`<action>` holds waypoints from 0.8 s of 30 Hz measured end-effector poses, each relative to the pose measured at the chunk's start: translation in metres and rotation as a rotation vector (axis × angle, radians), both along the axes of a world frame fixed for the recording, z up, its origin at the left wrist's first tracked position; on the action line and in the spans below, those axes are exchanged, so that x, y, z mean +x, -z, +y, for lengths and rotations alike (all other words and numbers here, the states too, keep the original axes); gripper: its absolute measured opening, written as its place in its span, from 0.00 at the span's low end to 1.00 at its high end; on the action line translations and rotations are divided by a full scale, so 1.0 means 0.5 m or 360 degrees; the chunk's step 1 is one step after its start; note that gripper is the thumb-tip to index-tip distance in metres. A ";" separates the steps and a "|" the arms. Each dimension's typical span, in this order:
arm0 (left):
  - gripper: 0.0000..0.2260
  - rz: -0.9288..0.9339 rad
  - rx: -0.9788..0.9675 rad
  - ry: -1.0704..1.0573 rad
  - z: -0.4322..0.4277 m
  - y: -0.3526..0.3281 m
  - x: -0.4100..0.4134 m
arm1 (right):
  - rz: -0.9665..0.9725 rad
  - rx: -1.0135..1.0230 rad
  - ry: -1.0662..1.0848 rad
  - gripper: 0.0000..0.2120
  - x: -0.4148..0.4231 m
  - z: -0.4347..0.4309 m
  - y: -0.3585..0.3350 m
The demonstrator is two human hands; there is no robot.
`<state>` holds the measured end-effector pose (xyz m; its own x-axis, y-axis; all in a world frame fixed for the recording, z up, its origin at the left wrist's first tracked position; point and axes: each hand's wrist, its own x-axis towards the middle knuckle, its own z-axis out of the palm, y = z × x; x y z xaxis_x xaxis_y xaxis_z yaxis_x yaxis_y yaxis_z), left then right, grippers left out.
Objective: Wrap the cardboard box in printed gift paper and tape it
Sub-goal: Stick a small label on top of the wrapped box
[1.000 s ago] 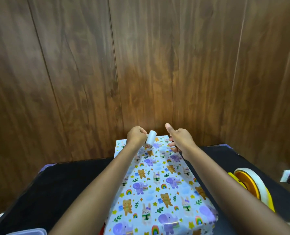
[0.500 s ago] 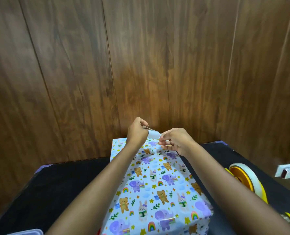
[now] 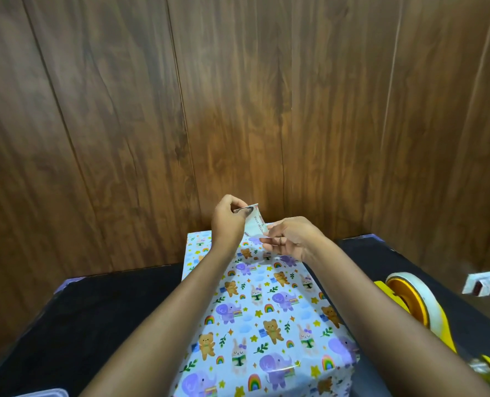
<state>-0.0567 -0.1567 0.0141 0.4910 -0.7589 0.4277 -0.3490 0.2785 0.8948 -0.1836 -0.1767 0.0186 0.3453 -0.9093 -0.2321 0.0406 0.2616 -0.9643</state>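
Hands meet over a wrapped parcel. On my remote feed the left hand (image 3: 228,222) and right hand (image 3: 291,239) share a small white label (image 3: 256,223), printed with what reads as "Best Wishes", just above the far end of the cardboard box (image 3: 266,310).

The box lies lengthwise on the black table (image 3: 95,310), running from the wearer toward the wooden wall (image 3: 238,96). Printed gift paper (image 3: 203,247) covers every face I can see; no bare cardboard shows. I judge the wrapping close to finished, with the label a last touch.

The label is held clear of the paper, probably so it can be peeled or straightened before it goes down. The box sits between the forearms, where both hands can work above it. A yellow tape dispenser (image 3: 412,302) stands just right of the right forearm, within that hand's reach.

The left hand is the higher one, knuckles toward the camera, curled fingers and thumb pinching the label's top edge. The right hand sits lower, thumb and fingertips gripping the bottom corner. Both arms stretch forward over the box; whether they touch it I cannot tell.
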 end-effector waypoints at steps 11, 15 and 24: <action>0.13 -0.0160 0.0510 -0.0231 -0.058 0.028 0.023 | 0.0406 -0.0015 0.0268 0.09 -0.004 -0.057 0.011; 0.13 -0.0400 0.0683 -0.0286 -0.078 0.043 0.027 | 0.0714 -0.0120 0.0412 0.10 0.020 -0.102 0.030; 0.12 -0.0662 0.0767 -0.0297 -0.107 0.063 0.044 | 0.1277 -0.0456 0.0442 0.09 0.045 -0.127 0.039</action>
<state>-0.0346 -0.2104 -0.0176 0.5000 -0.8310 0.2439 -0.6957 -0.2177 0.6846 -0.1612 -0.2403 -0.0008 -0.0647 -0.9961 -0.0601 -0.6481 0.0877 -0.7564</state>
